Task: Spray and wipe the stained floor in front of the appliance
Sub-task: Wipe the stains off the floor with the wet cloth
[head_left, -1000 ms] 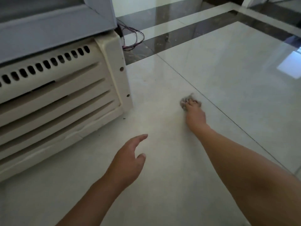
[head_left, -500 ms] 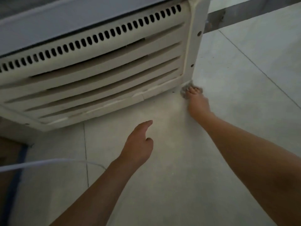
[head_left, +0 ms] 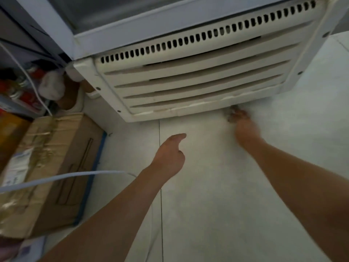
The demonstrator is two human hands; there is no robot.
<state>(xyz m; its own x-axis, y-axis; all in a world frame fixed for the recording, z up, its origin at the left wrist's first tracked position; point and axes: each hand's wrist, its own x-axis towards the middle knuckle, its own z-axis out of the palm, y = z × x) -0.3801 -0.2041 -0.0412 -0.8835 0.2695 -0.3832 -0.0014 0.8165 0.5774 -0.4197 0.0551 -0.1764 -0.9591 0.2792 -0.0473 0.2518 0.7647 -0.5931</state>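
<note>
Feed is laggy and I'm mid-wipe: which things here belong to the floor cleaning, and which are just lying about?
Job: floor; appliance; cloth, held by the right hand at the appliance's base; left hand, hovering open.

Lying about: cardboard box; white cable; red containers at far left.

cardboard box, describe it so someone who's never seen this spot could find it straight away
The white appliance with the louvred grille fills the top of the view. Left of it on the tiled floor lies the cardboard box, with a white cable crossing above it. It is the one big brown carton, taped and labelled, with a blue strip along its right edge.
</note>
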